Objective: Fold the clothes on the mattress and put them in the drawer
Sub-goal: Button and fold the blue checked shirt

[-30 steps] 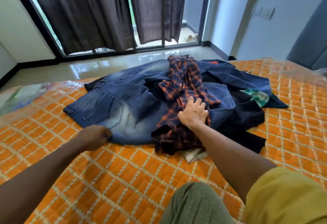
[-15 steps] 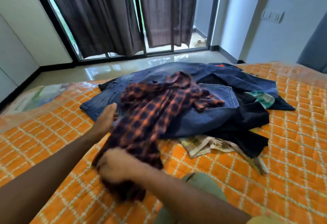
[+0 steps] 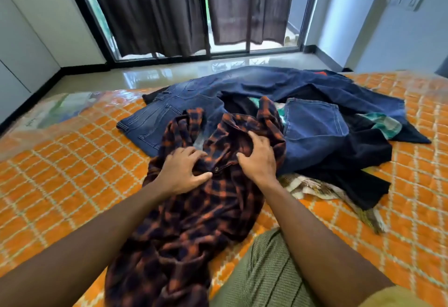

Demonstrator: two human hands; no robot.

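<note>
Daylight through window; floor glare; edges bowed, perhaps blurred.

Shirt on mattress, before jeans.
</note>
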